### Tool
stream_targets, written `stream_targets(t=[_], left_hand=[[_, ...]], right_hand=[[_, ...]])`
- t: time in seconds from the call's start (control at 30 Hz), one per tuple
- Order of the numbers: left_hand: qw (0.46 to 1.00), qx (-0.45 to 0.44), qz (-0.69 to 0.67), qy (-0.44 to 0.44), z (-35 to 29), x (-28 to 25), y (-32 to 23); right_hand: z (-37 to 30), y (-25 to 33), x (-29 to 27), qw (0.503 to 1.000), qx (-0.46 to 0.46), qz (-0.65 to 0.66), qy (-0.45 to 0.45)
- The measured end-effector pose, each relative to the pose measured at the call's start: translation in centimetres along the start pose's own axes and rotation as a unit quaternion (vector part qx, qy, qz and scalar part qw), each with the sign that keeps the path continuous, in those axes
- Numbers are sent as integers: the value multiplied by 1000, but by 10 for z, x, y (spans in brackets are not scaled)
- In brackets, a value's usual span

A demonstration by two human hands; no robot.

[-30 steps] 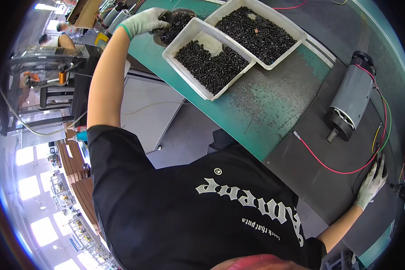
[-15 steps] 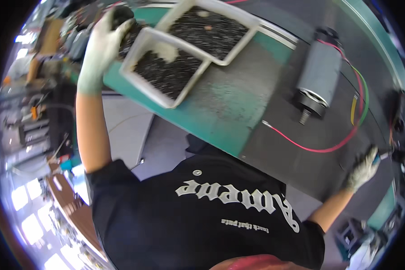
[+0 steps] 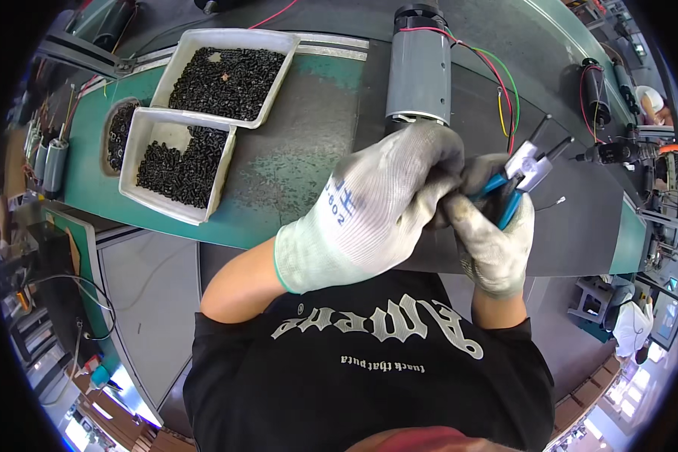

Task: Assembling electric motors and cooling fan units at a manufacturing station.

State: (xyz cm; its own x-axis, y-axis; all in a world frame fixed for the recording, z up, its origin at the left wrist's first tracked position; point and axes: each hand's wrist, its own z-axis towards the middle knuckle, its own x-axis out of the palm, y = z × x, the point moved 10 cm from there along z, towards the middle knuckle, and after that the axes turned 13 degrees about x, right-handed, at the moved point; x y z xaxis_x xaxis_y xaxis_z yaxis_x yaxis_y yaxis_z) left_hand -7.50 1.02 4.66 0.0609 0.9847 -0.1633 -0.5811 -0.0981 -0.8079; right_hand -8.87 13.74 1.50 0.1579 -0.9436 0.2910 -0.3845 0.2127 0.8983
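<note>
Both of my hands wear whitish gloves and meet just in front of a grey cylindrical motor. My left hand is closed, its fingertips bunched against my right hand's; what they pinch is hidden. In my right hand is a pair of snap-ring pliers with blue handles and thin dark tips, pointing away to the upper right. The motor's near end, where its shaft sits, is covered by my left glove. Red, green and yellow wires run from its far end.
Left of the motor, two white bins hold many small black parts, beside an oval recess of dark rings. A power screwdriver and another motor lie at the right. The green bench edge runs before me. People work far right.
My left hand has come back from beyond the bins at the far left. My right hand has come in from the far right with the pliers. The view has turned.
</note>
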Motion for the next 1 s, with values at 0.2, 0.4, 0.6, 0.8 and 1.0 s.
stream_targets(t=[0.2,0.4,0.6,0.8,1.0], left_hand=[[990,102,95,-23,2,-4,-6],[988,129,86,21,10,-4,-13],[997,-53,-59,-7,0,1,25],[998,-44,51,1,2,5,27],[984,-138,-78,-79,8,-10,51]], right_hand=[[4,4,3,998,-21,-43,42],[9,-4,5,997,34,-36,54],[14,-7,-9,999,31,-15,23],[20,-4,-12,999,-24,24,-21],[20,20,-22,989,-70,-121,-46]])
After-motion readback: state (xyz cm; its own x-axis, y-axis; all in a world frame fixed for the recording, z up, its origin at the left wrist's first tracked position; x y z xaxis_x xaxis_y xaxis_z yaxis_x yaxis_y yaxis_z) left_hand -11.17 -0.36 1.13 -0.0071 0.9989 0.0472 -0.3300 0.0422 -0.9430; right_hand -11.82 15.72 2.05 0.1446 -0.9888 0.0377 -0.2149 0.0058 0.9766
